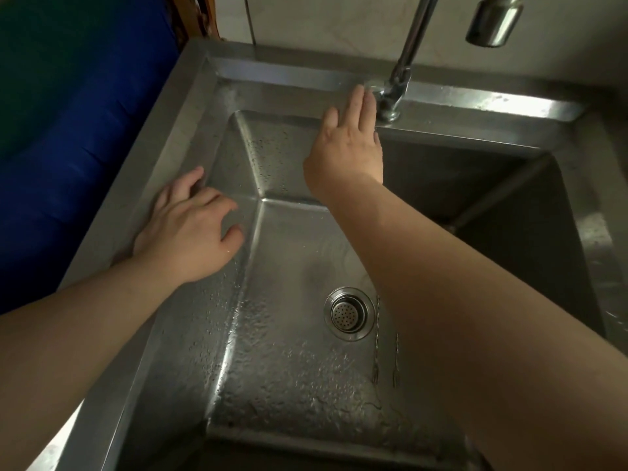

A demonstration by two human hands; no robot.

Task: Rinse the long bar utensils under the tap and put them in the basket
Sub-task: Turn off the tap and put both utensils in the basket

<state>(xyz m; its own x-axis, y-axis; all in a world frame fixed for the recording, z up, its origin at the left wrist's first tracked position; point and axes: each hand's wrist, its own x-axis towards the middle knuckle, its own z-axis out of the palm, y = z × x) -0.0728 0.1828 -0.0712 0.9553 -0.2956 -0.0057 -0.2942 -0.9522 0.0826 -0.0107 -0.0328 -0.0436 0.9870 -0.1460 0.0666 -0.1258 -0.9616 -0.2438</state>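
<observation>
Two thin twisted-stem bar utensils [385, 348] lie side by side on the wet floor of the steel sink [278, 362], just right of the drain strainer [348, 313]; my right forearm covers their upper ends. My right hand [346, 147] reaches to the back rim with flat, spread fingers, the fingertips touching the tap handle [373, 88] at the base of the tap [404, 62]. My left hand [188, 229] rests palm down on the sink's left rim, fingers apart, holding nothing. The spout head [494, 20] hangs at the top right; no water stream is visible. No basket is in view.
The sink's left and front walls are beaded with droplets. The right part of the basin is dark and in shadow. A blue and green surface [68, 147] borders the sink on the left. A pale tiled wall [323, 22] stands behind the tap.
</observation>
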